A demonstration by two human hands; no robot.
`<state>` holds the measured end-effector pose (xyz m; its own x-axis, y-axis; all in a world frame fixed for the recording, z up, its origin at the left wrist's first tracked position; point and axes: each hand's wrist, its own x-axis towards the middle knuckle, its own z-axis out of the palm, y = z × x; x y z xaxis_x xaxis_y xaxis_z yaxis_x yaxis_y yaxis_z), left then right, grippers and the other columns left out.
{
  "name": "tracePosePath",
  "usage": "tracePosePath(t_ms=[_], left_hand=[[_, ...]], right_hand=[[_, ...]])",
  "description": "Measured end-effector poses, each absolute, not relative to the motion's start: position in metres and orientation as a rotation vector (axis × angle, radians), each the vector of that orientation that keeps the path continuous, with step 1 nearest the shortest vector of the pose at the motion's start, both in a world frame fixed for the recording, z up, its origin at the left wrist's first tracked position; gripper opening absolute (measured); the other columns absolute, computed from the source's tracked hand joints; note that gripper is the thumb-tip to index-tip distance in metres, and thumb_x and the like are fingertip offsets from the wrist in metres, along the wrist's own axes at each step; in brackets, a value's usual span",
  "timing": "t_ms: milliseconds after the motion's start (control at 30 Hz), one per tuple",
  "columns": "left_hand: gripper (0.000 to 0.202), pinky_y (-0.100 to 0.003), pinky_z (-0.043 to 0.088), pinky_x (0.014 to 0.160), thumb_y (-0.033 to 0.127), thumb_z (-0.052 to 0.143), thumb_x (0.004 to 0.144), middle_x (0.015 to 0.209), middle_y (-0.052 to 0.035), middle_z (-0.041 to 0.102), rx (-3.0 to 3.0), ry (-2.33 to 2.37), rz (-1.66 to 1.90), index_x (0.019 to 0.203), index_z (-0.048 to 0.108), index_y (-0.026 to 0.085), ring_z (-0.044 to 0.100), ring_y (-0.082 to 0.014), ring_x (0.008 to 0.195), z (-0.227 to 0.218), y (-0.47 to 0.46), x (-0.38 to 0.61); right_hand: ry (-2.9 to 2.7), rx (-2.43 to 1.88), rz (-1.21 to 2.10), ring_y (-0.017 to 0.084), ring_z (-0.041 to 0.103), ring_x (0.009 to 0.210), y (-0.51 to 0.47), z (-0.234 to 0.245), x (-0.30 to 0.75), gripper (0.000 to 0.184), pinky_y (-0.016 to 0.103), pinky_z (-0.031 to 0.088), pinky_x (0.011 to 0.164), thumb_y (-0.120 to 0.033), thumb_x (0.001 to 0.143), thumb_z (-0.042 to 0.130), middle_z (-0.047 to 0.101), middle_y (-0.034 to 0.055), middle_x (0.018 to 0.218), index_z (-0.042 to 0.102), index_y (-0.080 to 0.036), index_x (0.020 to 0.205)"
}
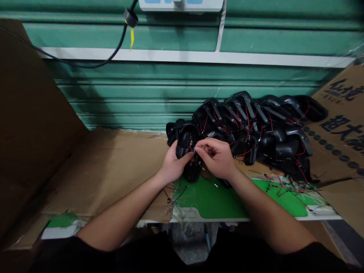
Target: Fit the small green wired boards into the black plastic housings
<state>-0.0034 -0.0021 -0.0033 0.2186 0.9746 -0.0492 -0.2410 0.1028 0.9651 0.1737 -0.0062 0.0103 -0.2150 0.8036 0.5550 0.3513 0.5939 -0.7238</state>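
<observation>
My left hand is closed around a black plastic housing, a hollow shell with a rounded upper end, held over the near side of the pile. Its thumb lies across the front of the shell. At the shell's opening, the fingers of my right hand are pinched together by thin red and black wires; what sits between the fingertips is too small to make out. Behind and to the right lies a heap of similar black housings, many with red wires hanging out.
A tangle of loose wires lies right on the green board. Cardboard covers the left of the table. Cardboard boxes stand at left and right. A green slatted wall rises behind, with a hanging black cable.
</observation>
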Motion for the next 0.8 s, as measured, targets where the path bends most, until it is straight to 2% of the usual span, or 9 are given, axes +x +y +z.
tracePosePath(t_ms=[67,167,367,600,700,800], left_hand=[[0.069,-0.02,0.051,0.056,0.046,0.089,0.066,0.077,0.0032,0.06,1.065,0.894,1.061,0.111,0.048,0.014,0.059,-0.0067,0.06,-0.004,-0.005,-0.001],[0.071,-0.021,0.051,0.052,0.047,0.09,0.065,0.071,0.0036,0.06,1.06,0.876,1.01,0.111,0.046,0.015,0.06,-0.0092,0.055,-0.004,-0.009,0.002],[0.066,-0.021,0.053,0.053,0.046,0.085,0.071,0.068,0.003,0.062,1.073,0.85,0.982,0.113,0.045,0.015,0.061,-0.0102,0.054,-0.002,-0.011,0.002],[0.072,-0.022,0.054,0.054,0.049,0.087,0.069,0.069,0.0035,0.061,1.063,0.831,0.983,0.115,0.043,0.015,0.061,-0.0102,0.054,0.0,-0.014,0.003],[0.073,-0.022,0.053,0.053,0.045,0.089,0.067,0.069,0.0036,0.061,1.06,0.83,0.984,0.116,0.043,0.016,0.06,-0.0107,0.054,-0.001,-0.013,0.002],[0.066,-0.024,0.055,0.055,0.039,0.083,0.072,0.07,0.0022,0.063,1.025,0.792,0.972,0.118,0.043,0.016,0.062,-0.0125,0.055,-0.003,-0.012,0.0]], right_hand=[[-1.872,-0.902,0.372,0.011,0.053,0.065,-0.007,0.007,0.172,0.007,0.028,0.043,0.061,-0.022,0.1,0.069,0.062,0.0016,0.077,0.073,-0.018,0.096],[-1.9,-0.864,0.309,0.01,0.057,0.067,-0.006,0.003,0.169,0.004,0.026,0.045,0.061,-0.019,0.101,0.068,0.064,0.0015,0.082,0.072,-0.018,0.101],[-1.894,-0.829,0.232,0.01,0.059,0.069,-0.004,-0.005,0.168,0.006,0.025,0.048,0.063,-0.013,0.099,0.068,0.065,0.0017,0.085,0.07,-0.018,0.104],[-1.856,-0.814,0.225,0.009,0.059,0.068,-0.005,-0.012,0.166,0.013,0.024,0.048,0.062,-0.01,0.097,0.069,0.064,0.0021,0.088,0.069,-0.018,0.107],[-1.884,-0.79,0.185,0.01,0.061,0.07,-0.003,-0.011,0.166,0.014,0.024,0.049,0.063,-0.01,0.097,0.069,0.065,0.0028,0.089,0.069,-0.018,0.108],[-1.932,-0.75,0.128,0.011,0.062,0.073,0.0,-0.01,0.169,0.015,0.025,0.051,0.066,-0.009,0.099,0.066,0.066,0.0042,0.09,0.069,-0.018,0.11]])
